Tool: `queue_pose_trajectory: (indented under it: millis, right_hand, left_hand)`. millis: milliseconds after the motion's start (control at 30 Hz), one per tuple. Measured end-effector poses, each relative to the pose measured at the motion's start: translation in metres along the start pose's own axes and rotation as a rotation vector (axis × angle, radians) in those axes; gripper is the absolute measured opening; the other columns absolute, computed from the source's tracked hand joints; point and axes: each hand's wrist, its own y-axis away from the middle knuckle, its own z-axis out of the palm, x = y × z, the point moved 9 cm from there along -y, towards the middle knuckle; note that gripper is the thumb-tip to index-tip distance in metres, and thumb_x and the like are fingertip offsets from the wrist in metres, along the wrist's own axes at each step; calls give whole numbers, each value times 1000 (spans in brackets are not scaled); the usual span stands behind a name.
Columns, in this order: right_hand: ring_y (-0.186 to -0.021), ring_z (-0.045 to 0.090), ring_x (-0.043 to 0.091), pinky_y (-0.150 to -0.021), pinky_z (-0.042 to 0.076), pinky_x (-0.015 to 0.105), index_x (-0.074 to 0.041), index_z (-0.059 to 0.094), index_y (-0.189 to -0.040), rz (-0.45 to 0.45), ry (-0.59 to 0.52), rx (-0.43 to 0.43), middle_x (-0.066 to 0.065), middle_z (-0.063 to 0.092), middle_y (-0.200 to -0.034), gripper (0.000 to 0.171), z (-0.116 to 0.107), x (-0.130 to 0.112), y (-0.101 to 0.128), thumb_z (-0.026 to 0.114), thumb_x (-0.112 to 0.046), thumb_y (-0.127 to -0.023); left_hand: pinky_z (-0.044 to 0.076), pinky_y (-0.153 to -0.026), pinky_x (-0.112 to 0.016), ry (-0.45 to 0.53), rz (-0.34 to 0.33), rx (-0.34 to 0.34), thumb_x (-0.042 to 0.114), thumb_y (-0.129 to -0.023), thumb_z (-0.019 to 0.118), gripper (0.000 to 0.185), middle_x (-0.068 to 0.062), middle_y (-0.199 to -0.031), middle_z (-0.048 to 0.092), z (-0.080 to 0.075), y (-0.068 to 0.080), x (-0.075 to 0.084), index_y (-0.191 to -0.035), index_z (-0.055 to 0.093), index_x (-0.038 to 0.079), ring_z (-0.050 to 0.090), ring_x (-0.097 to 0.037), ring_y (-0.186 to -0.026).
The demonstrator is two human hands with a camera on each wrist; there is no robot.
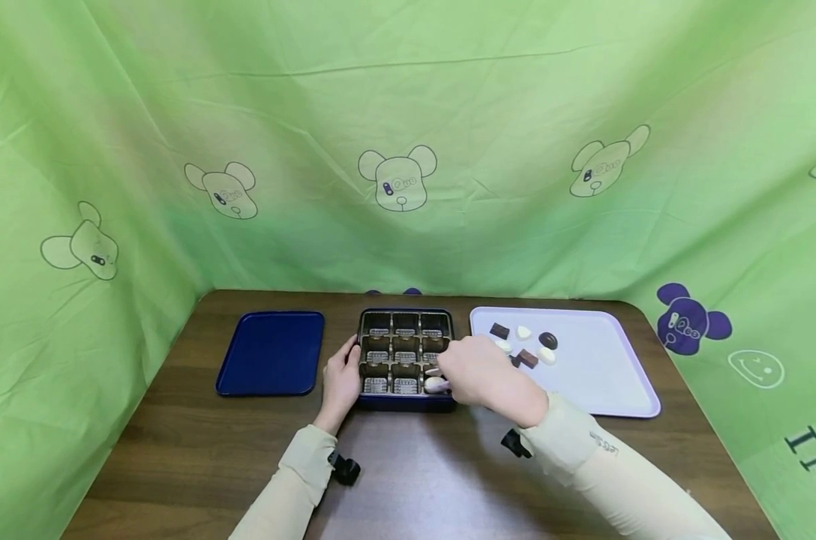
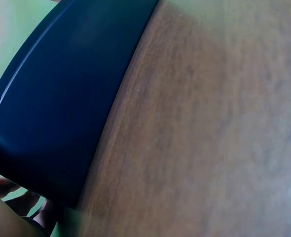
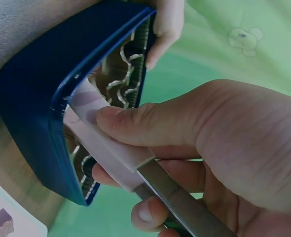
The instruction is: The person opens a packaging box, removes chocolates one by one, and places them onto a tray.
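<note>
Dark-blue compartment box (image 1: 406,358), steadied at its left edge by the left hand (image 1: 341,379), receives a white chocolate (image 1: 436,384) from pink-tipped tongs (image 3: 106,143) clamped in the right hand (image 1: 478,371); release into the near-right cell likely follows.

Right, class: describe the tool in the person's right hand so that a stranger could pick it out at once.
Start at the dark blue compartment box in the middle of the wooden table. At its near right corner the right hand pinches a pair of tongs. Unlike the chocolates on the lilac tray, it has metal arms ending in pale pink tips.
</note>
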Motion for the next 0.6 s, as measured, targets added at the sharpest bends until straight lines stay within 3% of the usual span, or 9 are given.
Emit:
queue_pose_trajectory:
  millis: [433,600]
  right_hand:
    - [-51,47,18,-44,45,42,-21,49,-57,45,-53,62,-3,49,-57,34,-21,17,13,74,-19,-80]
    - [-51,48,19,-45,46,44,-17,54,-61,85,-75,70,-1,49,-59,26,-26,31,17,71,-18,-81]
  left_hand:
    - [43,-107,-53,4,-6,0,24,-105,53,38,-16,-137,62,-1,2,-2,-138,63,7,55,-37,-130]
    - [43,-108,-53,2,-2,-2,24,-105,53,38,-15,-138,62,0,1,-2,-138,63,7,55,-36,-130]
